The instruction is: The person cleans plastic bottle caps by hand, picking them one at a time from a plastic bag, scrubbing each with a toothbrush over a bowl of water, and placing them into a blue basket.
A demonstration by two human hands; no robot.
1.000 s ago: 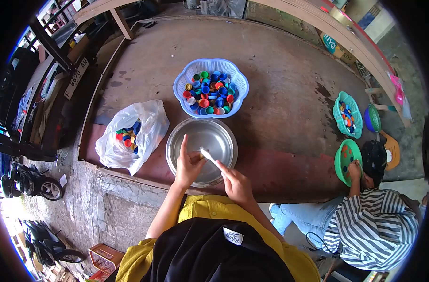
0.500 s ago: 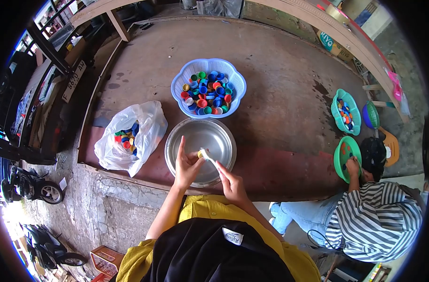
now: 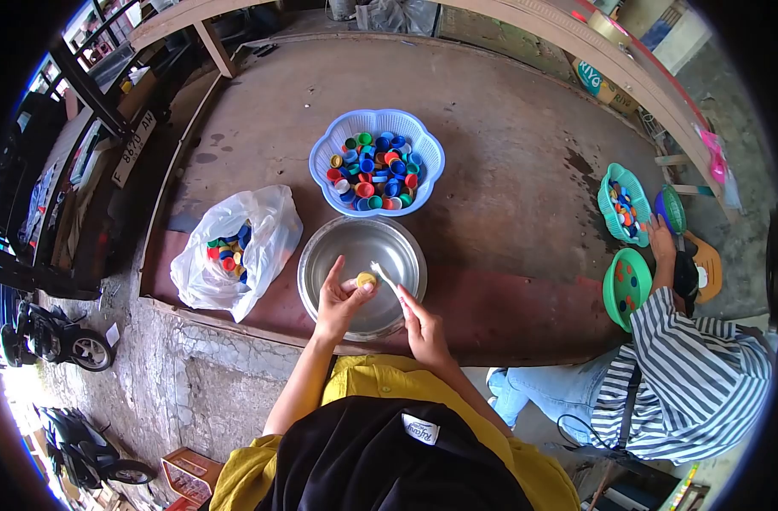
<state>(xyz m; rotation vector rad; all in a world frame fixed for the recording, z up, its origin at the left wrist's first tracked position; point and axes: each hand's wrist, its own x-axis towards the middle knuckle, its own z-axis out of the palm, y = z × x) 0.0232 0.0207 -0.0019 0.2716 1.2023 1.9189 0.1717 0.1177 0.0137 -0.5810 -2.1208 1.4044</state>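
- Head view: yellow bottle cap [image 3: 367, 279] pinched between the thumb and fingers of my left hand [image 3: 336, 307], index finger raised, over the steel bowl [image 3: 346, 247].
- Fingers of my right hand [image 3: 427, 334] grasp the handle of a white toothbrush [image 3: 387, 278]; its head sits just beside the cap, apparently not touching.
- Bowl rests on the brown table [image 3: 508, 170], at its near edge.
- Just beyond it, a blue plastic basket [image 3: 434, 162] holds many mixed caps [image 3: 366, 189].
- To the left, an open white plastic bag [image 3: 274, 221] holds a smaller lot of caps [image 3: 228, 264].
- Progress, my judgement: one cap is being worked, its brushing perhaps partway. Basket and bag lots lie apart; I cannot tell which has been handled, so done and left stay uncounted.
- Far right, a co-worker's hand [image 3: 661, 247] is near a teal basket [image 3: 610, 183] of caps, beyond a green basin [image 3: 610, 298].
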